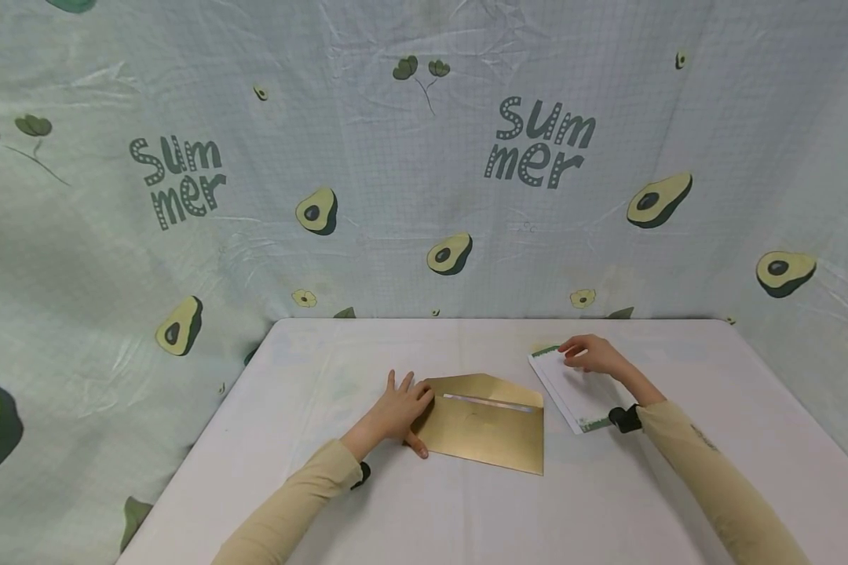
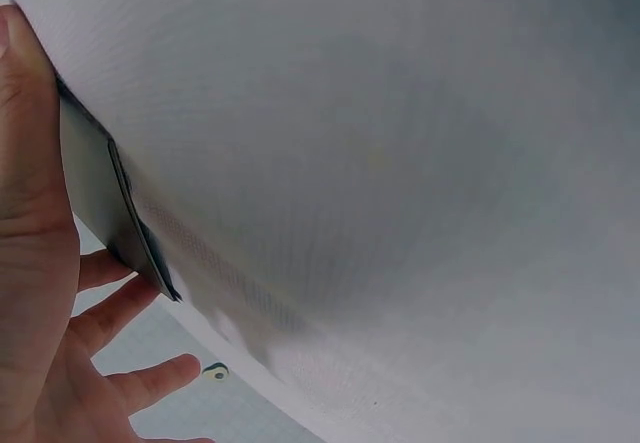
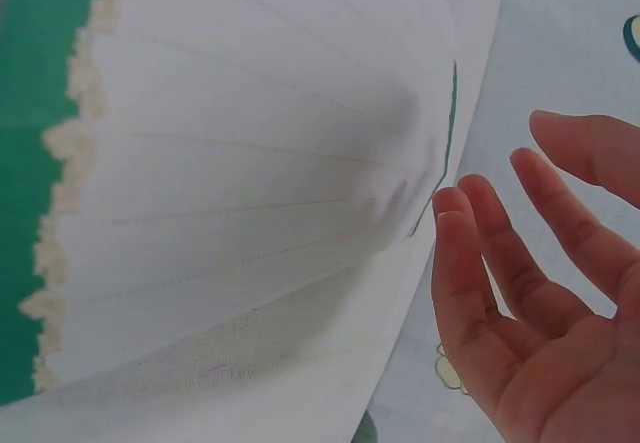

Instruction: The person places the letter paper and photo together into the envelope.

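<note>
A gold envelope point(image 1: 487, 439) lies on the table with its pointed flap folded back, and a pale strip shows along its opening. My left hand point(image 1: 399, 412) rests at the envelope's left side, fingers spread, the thumb near the lower corner. In the left wrist view, the thumb and fingertips touch the envelope's edge point(image 2: 125, 198). To the right, white lined paper point(image 1: 572, 388) with green printed borders lies at a slant. Over its far right edge hovers my right hand point(image 1: 593, 355), its fingers loosely bent and nothing between them in the right wrist view.
A white cloth covers the table point(image 1: 367, 345). Behind it hangs a pale curtain point(image 1: 374, 157) printed with avocados and lettering. Black straps with small cameras point(image 1: 625, 418) sit at both wrists, below beige sleeves point(image 1: 714, 479).
</note>
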Available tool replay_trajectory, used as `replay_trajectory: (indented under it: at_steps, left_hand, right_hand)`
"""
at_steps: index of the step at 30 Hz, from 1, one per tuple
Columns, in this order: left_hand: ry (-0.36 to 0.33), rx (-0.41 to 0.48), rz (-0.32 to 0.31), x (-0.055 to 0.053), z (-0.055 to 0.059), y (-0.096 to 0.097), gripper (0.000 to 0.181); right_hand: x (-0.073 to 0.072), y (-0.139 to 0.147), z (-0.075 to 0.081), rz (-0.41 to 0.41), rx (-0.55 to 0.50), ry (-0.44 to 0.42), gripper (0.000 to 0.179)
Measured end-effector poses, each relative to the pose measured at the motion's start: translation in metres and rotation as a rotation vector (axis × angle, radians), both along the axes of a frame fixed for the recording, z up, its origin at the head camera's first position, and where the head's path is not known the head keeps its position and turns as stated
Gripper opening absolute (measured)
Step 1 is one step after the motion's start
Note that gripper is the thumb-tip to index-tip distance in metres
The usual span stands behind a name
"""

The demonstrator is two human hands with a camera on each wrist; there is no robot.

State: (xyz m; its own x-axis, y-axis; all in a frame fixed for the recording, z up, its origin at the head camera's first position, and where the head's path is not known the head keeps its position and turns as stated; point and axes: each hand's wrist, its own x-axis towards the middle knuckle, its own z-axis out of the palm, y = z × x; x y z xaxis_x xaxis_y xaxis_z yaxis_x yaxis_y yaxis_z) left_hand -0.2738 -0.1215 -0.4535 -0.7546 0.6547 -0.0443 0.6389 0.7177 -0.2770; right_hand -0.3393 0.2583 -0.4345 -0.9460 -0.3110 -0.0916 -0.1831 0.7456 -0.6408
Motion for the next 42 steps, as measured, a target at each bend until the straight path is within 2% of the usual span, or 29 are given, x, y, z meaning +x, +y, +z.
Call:
replay_trajectory:
  at_steps: [3,8,11,14,17,22,30,35,42]
  left_hand:
    - [-0.009,-0.001,0.010,0.000,0.000,0.000,0.104]
    - [-0.009,0.002,0.006,-0.001,0.000,-0.001,0.104]
    - [-0.007,0.004,0.000,-0.001,-0.001,-0.001,0.104]
    - [-0.005,0.002,-0.004,-0.001,-0.001,-0.002,0.104]
    - [-0.009,0.004,-0.004,0.000,0.000,-0.001,0.105]
    - [-0.010,0.009,-0.006,-0.001,-0.002,-0.001,0.104]
    - [0.002,0.009,-0.006,-0.002,-0.004,-0.001,0.105]
    - [-0.006,0.014,-0.004,-0.003,-0.004,-0.001,0.105]
    - [0.003,0.013,-0.008,-0.002,-0.003,-0.001,0.104]
  right_hand:
    - [-0.007,0.000,0.000,-0.052,-0.014,-0.042,0.033]
    - [-0.032,0.014,-0.016,-0.040,-0.078,-0.047,0.039]
    - [-0.041,0.018,-0.021,-0.063,-0.084,-0.058,0.043]
    - [-0.037,0.011,-0.013,-0.116,-0.043,-0.090,0.046]
    - [-0.033,0.005,-0.009,-0.131,-0.005,-0.096,0.046]
    - [-0.042,0.006,-0.018,-0.140,0.051,-0.099,0.055]
    - [-0.045,0.003,-0.024,-0.164,0.099,-0.088,0.063]
    - [-0.045,0.003,-0.025,-0.193,0.113,-0.113,0.064]
    - [-0.043,0.005,-0.024,-0.198,0.103,-0.106,0.058]
